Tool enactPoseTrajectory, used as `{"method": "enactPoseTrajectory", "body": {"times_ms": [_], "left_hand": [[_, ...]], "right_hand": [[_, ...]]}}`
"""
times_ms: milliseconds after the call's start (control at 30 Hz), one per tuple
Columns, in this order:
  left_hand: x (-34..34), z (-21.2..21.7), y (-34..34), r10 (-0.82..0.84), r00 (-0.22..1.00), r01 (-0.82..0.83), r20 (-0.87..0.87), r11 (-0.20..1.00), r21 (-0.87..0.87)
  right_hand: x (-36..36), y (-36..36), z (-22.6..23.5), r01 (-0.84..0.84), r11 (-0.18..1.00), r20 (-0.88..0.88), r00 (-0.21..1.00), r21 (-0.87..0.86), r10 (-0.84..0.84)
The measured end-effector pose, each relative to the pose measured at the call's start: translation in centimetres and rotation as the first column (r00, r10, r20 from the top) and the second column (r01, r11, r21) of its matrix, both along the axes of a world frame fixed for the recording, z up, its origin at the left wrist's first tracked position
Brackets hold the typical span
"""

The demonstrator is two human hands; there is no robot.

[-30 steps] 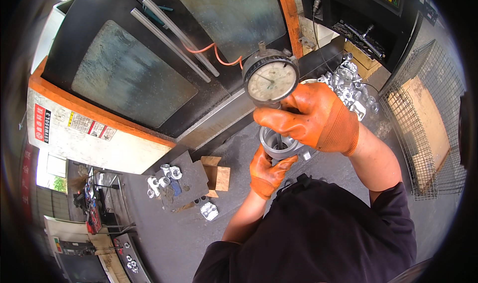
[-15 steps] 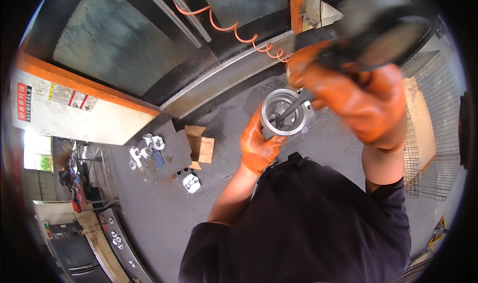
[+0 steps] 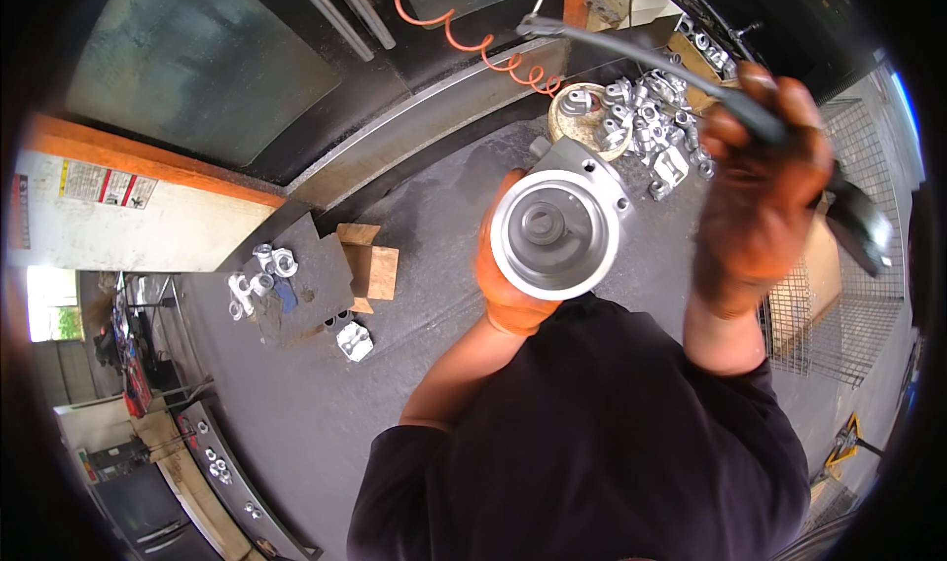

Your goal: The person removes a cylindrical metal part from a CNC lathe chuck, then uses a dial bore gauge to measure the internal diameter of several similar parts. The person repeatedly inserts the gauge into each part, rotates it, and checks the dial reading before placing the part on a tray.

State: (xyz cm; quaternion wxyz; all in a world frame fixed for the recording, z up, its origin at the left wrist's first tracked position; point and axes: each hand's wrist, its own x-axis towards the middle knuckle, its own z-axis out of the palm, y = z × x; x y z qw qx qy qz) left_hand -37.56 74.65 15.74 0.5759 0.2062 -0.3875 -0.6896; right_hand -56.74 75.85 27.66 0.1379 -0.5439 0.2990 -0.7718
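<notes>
My left hand (image 3: 508,290), in an orange rubber glove, wraps round a silver metal housing (image 3: 564,240) from its left side. The housing's round bore opens upward, with a smaller stepped recess at its bottom, and a flange with holes sits at its upper right. In my right hand (image 3: 755,206), also gloved in orange and smeared by motion, is a bore gauge (image 3: 671,63) gripped by its black handle. Its long rod slants up and left to a small measuring head, apart from the housing. The gauge's round dial end hangs beyond the hand at the right.
Many silver castings (image 3: 646,117) are piled beside and in a pale round basket (image 3: 564,122). A small open carton (image 3: 380,275) stands beside a dark low table (image 3: 316,299) with more castings. A wire mesh cage (image 3: 858,314) stands right. An orange coiled hose (image 3: 464,48) crosses the machine's front.
The bore gauge has come out of the housing's bore, and its rod has swung up and left. My right hand has moved slightly right, and the housing now sits tilted more toward me.
</notes>
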Motion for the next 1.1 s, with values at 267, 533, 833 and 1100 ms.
{"method": "enactPoseTrajectory", "body": {"times_ms": [267, 533, 833, 1100], "left_hand": [[0.4, 4.0, -0.8, 0.218, 0.885, 0.099, 0.411, 0.774, -0.625], [-0.2, 3.7, -2.2, 0.234, 0.876, 0.125, 0.421, 0.733, -0.669], [-0.7, 5.7, -3.1, 0.361, 0.774, 0.143, 0.52, 0.701, -0.698], [0.9, 4.4, -2.7, 0.524, 0.721, -0.069, 0.453, 0.705, -0.706]], "right_hand": [[4.5, -1.3, 1.7, -0.176, 0.983, 0.356, 0.923, 0.059, 0.144], [3.3, -1.3, -0.8, -0.097, 0.985, 0.476, 0.879, 0.141, 0.018], [3.2, -1.1, -0.5, -0.227, 0.973, 0.227, 0.951, 0.048, 0.211], [-4.3, 1.2, 2.1, -0.113, 0.983, -0.06, 0.993, -0.142, 0.106]]}}
